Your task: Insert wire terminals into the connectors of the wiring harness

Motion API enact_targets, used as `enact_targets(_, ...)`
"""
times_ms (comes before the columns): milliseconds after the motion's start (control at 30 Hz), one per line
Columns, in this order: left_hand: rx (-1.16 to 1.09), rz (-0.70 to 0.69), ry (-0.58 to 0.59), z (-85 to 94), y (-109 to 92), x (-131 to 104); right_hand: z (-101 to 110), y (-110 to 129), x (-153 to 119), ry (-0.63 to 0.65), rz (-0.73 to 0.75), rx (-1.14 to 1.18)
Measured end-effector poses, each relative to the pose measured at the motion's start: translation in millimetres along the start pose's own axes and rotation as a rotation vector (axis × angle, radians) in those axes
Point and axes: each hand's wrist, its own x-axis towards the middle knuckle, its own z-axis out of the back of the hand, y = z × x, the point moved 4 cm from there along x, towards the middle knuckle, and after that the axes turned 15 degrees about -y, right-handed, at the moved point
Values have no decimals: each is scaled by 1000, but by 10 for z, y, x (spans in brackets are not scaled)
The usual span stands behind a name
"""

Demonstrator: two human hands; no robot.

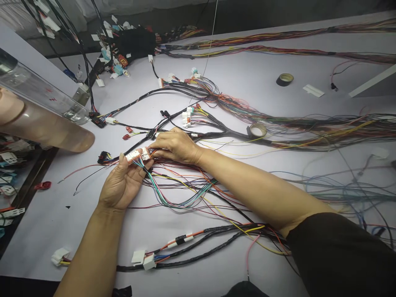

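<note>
My left hand [123, 183], palm up, holds a white wire connector [133, 156] between thumb and fingers. Teal, blue and other thin wires [161, 196] run down from that connector and curve off to the right. With fingers pinched together, my right hand [177, 145] grips a second white connector [145, 154] at its wire end, right beside the first. Whether the two connectors are joined or only touch, I cannot tell. A black connector [104, 157] lies on the table just left of my hands.
Taped wire harnesses [235, 134] stretch across the white table [37, 231]. Rolls of tape [284, 79] lie among them. At the left stand a clear bottle [46, 88] and a beige cylinder [62, 130]. White plugs [139, 257] on black cables lie near the front.
</note>
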Motion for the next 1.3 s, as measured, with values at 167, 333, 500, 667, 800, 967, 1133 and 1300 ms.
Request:
enact_targets(167, 9, -3, -2, 8, 10, -3, 3, 2, 1, -1, -11, 5)
enact_targets(333, -2, -11, -16, 18, -9, -16, -1, -4, 7, -1, -19, -8)
enact_targets(500, 14, -151, 27, 29, -314, -161, 23, -4, 31, -23, -85, -50)
enact_targets(667, 28, -143, -133, 266, -511, -475, 32, 8, 40, -3, -127, -108)
enact_targets(800, 21, -101, -253, 603, -396, -720, -10, 35, 22, 48, -149, -179)
enact_targets(967, 11, -63, -354, 922, -234, -856, 26, 60, 90, 125, -195, -196)
enact_targets(1133, -10, -54, -356, 1036, -153, -890, 514, 144, 170, 115, -201, -169)
enact_targets(1300, -66, -21, -331, 1086, -37, -901, 895, 373, -247, 128, -309, -160)
